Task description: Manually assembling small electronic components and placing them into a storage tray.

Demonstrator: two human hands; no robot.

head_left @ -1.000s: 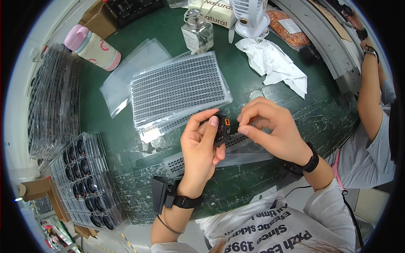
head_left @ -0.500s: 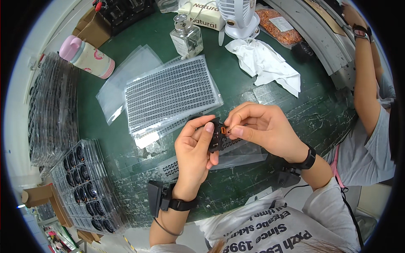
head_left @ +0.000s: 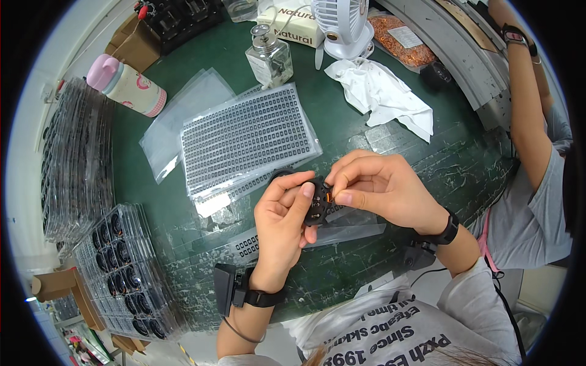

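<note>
My left hand (head_left: 281, 216) is closed around a small black plastic part (head_left: 316, 210), thumb on its face. Small metallic dots show on that face, and an orange piece (head_left: 329, 197) sits at its right edge. My right hand (head_left: 387, 186) is pinched close, thumb and fingertips at the orange piece. Whatever lies between those fingertips is too small to make out. Behind the hands lies a sheet of small black pieces in rows (head_left: 247, 137). Another dark round part (head_left: 281, 174) shows partly behind my left fingers.
Clear trays (head_left: 146, 274) with round black parts stand at left, beside a tall tray stack (head_left: 76, 165). Farther back are a bottle (head_left: 131, 88), a glass dispenser (head_left: 268, 58), a fan (head_left: 342, 27), a white cloth (head_left: 384, 94) and a bag of orange pieces (head_left: 403, 39). Another person's arm (head_left: 528, 110) is at right.
The black part has turned slightly in my left hand, so less of the orange piece shows. My right fingertips have moved closer against it.
</note>
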